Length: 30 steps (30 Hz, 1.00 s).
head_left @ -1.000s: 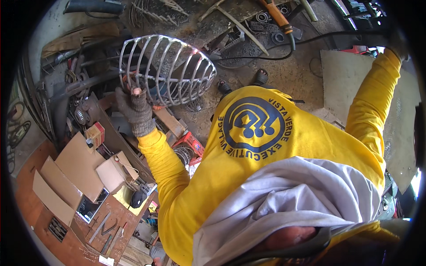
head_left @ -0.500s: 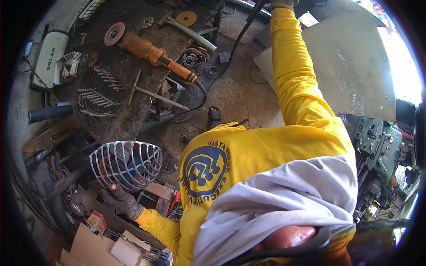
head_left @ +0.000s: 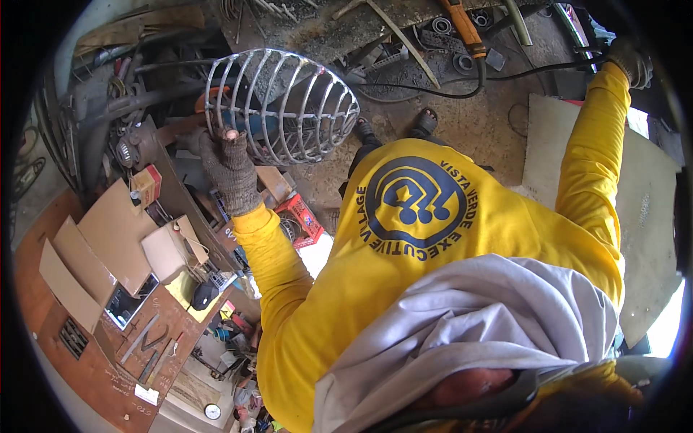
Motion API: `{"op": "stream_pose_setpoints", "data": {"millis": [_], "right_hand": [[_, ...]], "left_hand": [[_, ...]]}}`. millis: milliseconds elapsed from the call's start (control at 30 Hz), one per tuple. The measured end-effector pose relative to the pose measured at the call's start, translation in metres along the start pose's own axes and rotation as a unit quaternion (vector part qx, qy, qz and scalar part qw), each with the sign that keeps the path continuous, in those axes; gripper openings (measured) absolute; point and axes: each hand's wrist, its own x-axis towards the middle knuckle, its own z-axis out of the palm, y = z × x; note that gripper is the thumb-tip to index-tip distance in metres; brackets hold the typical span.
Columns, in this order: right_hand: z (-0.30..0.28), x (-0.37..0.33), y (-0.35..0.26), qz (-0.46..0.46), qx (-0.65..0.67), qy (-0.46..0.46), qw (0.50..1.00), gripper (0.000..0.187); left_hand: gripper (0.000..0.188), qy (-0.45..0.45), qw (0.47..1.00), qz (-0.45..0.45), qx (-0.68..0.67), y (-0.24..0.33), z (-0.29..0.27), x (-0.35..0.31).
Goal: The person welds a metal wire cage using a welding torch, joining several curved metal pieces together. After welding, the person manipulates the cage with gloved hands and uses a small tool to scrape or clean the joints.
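Note:
My left hand (head_left: 232,169), in a dark knitted glove with a bare fingertip showing, is closed on the lower left rim of a rounded basket (head_left: 281,115) made of bent metal rods. The basket lies on its side in the air, its wide mouth to the left and its narrow closed end to the right. At the upper right, my gloved right hand (head_left: 631,62) is stretched far out beside a black cable (head_left: 538,73). Its fingers are dark and partly turned away, so whether it grips the cable is unclear.
A dirty workbench (head_left: 317,32) with a chipping hammer (head_left: 395,30) and an orange angle grinder (head_left: 465,27) spans the top. Cut cardboard (head_left: 115,231) lies on a brown table (head_left: 47,346) at left. A large metal sheet (head_left: 642,238) stands right; a red crate (head_left: 309,220) sits below the basket.
The view has swung left, bringing the brown table in and pushing the grinder to the top edge. My left hand still holds the basket; my right arm now reaches farther out to the right.

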Motion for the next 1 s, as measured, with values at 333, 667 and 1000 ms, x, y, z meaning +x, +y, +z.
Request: {"op": "stream_pose_setpoints", "data": {"millis": [333,667,1000], "right_hand": [[0.01,-0.121,-0.102,-0.075,0.145,-0.21,0.964,0.04],[0.018,-0.251,-0.192,-0.074,-0.139,-0.587,0.794,0.047],[0.021,-0.28,-0.157,-0.018,-0.013,-0.672,0.74,0.032]], "left_hand": [[0.075,-0.038,0.997,-0.027,-0.066,-0.012,0.012,-0.003],[0.058,-0.095,0.992,0.031,-0.08,-0.057,0.044,0.031],[0.067,-0.205,0.976,-0.024,0.062,-0.069,0.061,0.055]]}}
